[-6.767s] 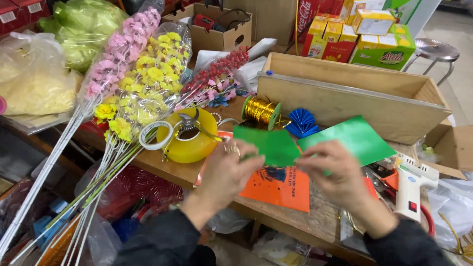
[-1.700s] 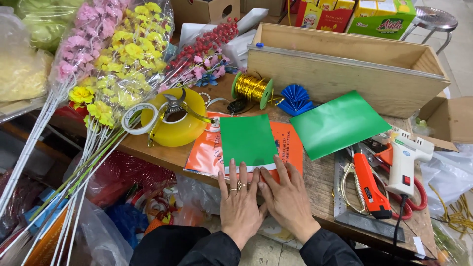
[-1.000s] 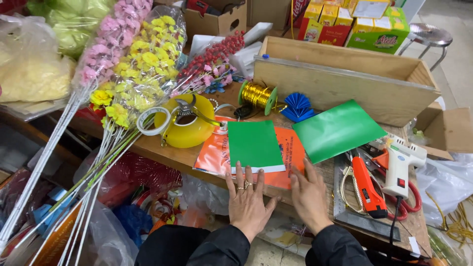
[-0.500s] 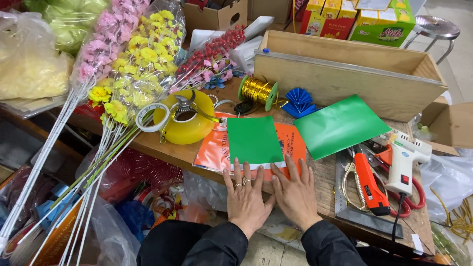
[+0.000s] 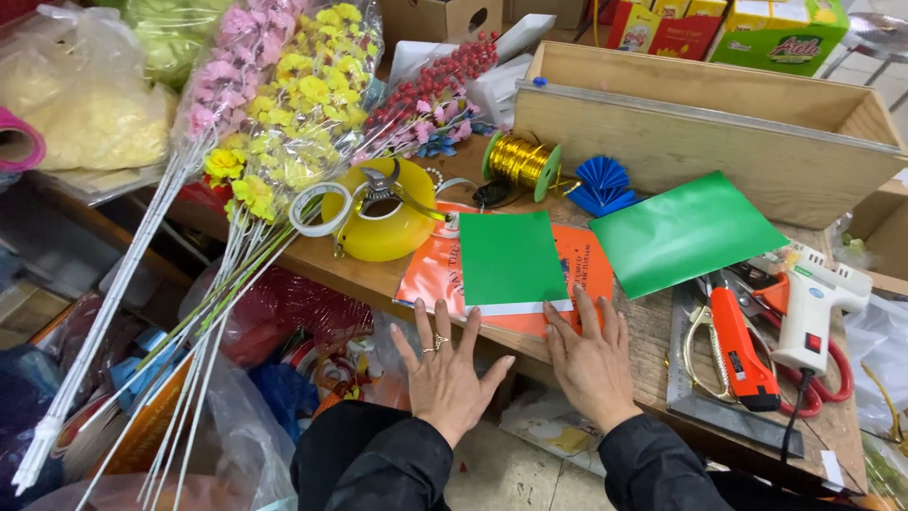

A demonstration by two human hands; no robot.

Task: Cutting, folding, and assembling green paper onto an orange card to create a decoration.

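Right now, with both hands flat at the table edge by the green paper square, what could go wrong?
The folded green paper square lies loose on an orange plastic sheet that overhangs the table edge; a nudge from the left hand or right hand might slide both off. The white hot glue gun and orange-handled cutter sit close to the right hand, so a sideways sweep could hit them.

Wooden workbench (image 5: 359, 270), grey tiled floor (image 5: 530, 473)
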